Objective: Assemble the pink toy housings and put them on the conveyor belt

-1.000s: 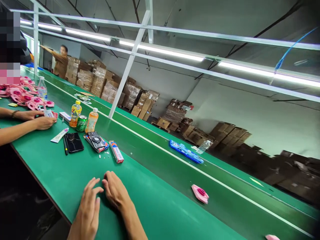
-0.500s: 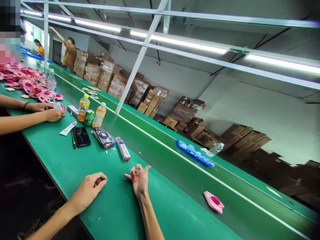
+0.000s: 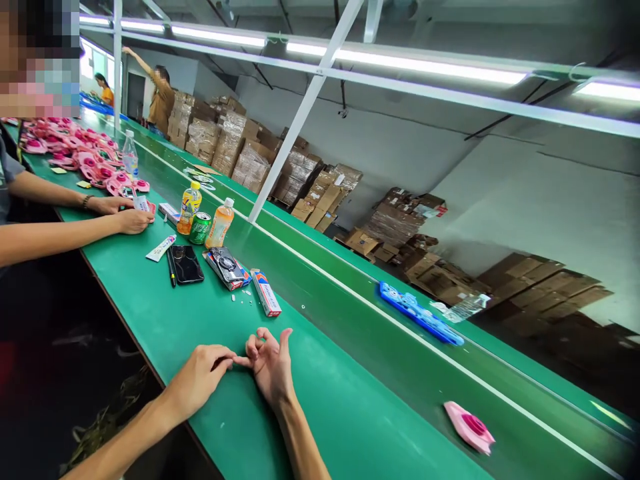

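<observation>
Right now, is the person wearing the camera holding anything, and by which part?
Nothing visible. The left hand and right hand rest on the green table, fingertips touching each other.

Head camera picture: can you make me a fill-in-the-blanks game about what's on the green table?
1. The left hand and right hand rest on a ____ table.
2. The can stands between two ____.
3. The phone is coloured ____.
4. Alone on the belt lies a ____ part.

Missing words: green; bottles; black; pink
</observation>
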Available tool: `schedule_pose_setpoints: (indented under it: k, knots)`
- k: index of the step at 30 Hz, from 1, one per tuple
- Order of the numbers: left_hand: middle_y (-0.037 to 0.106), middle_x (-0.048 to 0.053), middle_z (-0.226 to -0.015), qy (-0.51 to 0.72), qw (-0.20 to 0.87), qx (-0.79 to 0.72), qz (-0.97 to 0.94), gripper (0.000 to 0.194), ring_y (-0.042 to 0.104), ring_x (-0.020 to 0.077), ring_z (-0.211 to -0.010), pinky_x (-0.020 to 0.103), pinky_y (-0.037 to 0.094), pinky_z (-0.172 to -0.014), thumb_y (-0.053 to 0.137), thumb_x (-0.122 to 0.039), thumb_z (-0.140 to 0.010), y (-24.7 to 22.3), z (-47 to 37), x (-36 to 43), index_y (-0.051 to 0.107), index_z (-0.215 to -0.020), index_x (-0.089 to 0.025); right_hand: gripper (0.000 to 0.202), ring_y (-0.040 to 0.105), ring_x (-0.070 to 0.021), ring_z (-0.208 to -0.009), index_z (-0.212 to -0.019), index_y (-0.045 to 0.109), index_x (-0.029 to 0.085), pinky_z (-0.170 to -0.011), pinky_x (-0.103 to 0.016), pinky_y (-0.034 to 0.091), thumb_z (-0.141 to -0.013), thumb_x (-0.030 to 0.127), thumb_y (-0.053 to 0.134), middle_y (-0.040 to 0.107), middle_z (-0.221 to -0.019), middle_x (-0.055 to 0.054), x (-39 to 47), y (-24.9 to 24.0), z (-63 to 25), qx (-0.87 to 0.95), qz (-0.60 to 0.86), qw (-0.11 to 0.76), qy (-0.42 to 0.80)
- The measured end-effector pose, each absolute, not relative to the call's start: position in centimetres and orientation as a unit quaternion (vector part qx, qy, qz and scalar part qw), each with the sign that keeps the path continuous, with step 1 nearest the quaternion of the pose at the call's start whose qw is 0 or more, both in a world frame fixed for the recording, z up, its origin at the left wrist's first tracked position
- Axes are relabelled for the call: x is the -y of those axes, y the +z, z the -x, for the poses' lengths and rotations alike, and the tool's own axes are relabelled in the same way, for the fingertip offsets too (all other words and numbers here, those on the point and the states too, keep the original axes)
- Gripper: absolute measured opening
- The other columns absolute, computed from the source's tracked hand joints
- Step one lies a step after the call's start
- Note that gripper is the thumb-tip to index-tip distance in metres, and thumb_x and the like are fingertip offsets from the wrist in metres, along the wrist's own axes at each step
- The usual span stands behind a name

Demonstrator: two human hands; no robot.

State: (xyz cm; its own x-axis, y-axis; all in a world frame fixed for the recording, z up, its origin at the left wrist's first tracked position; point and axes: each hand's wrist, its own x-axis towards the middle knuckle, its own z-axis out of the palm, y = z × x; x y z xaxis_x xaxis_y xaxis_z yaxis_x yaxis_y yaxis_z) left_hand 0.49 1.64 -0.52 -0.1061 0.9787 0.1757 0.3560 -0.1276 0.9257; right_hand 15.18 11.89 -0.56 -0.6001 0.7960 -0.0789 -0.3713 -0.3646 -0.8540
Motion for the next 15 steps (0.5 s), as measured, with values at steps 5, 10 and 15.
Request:
schedule_pose_setpoints:
  k: [5, 10, 15]
  knots:
    - [0.074, 0.003, -0.083, 0.460, 0.331, -0.580, -0.585, 0.036, 0.064, 0.0178, -0.075, 0.027, 0.043, -0.073, 0.043, -0.034, -0.093, -0.5, -0.5, -1.7, 0.076, -0.089, -0.019, 0.069, 0.034, -0.0111, -0.053, -0.089, 0.051, 0.025, -0.058, -0.034, 0.058, -0.078, 0.092, 0.043, 0.044, -0.060, 0.007, -11.9, -0.5, -15.4, 0.440, 0.246, 0.371, 0.780]
    - [0.063, 0.000, -0.064, 0.468, 0.324, -0.617, -0.543, 0.030, 0.050, 0.0139, -0.059, 0.026, 0.033, -0.059, 0.047, -0.030, -0.083, -1.1, -0.9, -1.9, 0.074, -0.081, -0.016, 0.062, 0.031, -0.0102, -0.052, -0.092, 0.051, 0.026, -0.055, -0.030, 0.056, -0.081, 0.087, 0.048, 0.044, -0.061, 0.007, -10.9, -1.0, -14.7, 0.490, 0.225, 0.426, 0.726]
    - [0.057, -0.002, -0.060, 0.499, 0.353, -0.610, -0.504, 0.028, 0.048, 0.0129, -0.056, 0.024, 0.033, -0.056, 0.048, -0.031, -0.080, -1.4, -1.0, -2.4, 0.072, -0.079, -0.016, 0.059, 0.026, -0.0088, -0.046, -0.094, 0.053, 0.026, -0.049, -0.027, 0.053, -0.083, 0.084, 0.049, 0.039, -0.054, 0.010, -10.4, -1.7, -14.2, 0.509, 0.227, 0.476, 0.681]
